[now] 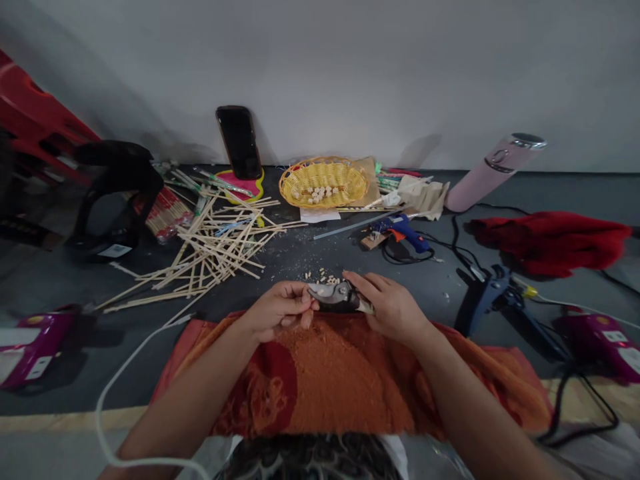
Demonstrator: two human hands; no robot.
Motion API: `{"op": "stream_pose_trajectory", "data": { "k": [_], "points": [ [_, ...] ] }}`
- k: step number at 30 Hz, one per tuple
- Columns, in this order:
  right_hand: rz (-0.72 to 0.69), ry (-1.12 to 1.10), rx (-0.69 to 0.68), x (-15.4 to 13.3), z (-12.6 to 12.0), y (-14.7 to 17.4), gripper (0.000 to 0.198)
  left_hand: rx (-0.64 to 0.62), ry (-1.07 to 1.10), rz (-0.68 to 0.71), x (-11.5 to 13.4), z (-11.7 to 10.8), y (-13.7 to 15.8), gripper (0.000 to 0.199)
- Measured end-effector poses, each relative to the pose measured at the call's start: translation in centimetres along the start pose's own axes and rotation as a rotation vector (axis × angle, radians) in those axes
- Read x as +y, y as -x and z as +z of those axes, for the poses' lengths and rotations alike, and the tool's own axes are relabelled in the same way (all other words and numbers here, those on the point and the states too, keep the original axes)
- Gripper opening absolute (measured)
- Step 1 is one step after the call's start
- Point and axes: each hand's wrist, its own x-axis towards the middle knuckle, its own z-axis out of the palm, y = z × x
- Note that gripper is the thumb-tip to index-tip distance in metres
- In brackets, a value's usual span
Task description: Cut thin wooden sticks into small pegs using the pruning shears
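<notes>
Sticks (220, 243), probably wooden, on table (435, 280)

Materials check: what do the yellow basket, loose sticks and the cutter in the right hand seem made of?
Yellow basket: wicker or plastic strip, slightly glossy, judging by its weave.
Loose sticks: likely bamboo or wood, matte, being pale and apparently unpainted.
Cutter: blade apparently metal, from its grey sheen; right hand hides much of the handle.

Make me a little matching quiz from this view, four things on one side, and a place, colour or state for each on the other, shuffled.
1. basket
2. shears
3. phone
4. glue gun

A. dark screen
B. blue and orange
C. holds small pale pieces
D. in the right hand

Pairs: 1-C, 2-D, 3-A, 4-B
</notes>
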Motion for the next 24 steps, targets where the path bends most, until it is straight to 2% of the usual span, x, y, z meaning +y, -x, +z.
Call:
{"op": "stream_pose_trajectory", "data": {
  "k": [4,6,9,13,17,20,22,24],
  "points": [
    [-0.061,-0.078,0.004,0.9,-0.7,0.0,0.063,-0.061,-0.042,0.018,-0.1,-0.3,0.3,0.034],
    [-0.052,-0.081,0.008,1.5,-1.2,0.2,0.064,-0.087,-0.006,0.072,0.0,-0.6,0.5,0.037],
    [0.102,0.02,0.07,2.5,-1.5,0.5,0.059,0.044,-0.045,0.207,0.0,-0.8,0.3,0.032],
    [0.316,0.203,0.094,3.9,-1.2,0.8,0.061,0.179,-0.339,0.266,-0.2,0.0,-0.4,0.028],
    [0.345,0.236,0.104,4.2,-1.2,0.9,0.057,0.258,-0.724,0.362,-0.4,0.9,-0.5,0.027],
    [0.309,0.103,0.23,2.8,-1.4,0.5,0.035,0.281,-0.948,0.411,-0.7,1.2,-0.3,0.024],
    [0.257,-0.137,0.296,1.1,-1.4,0.2,0.024,0.271,-1.098,0.431,-1.0,1.3,-0.1,0.022],
    [0.231,-0.447,0.217,-0.8,-1.2,-0.1,0.025,0.248,-1.227,0.451,-1.2,1.4,-0.1,0.022]
  ]
}}
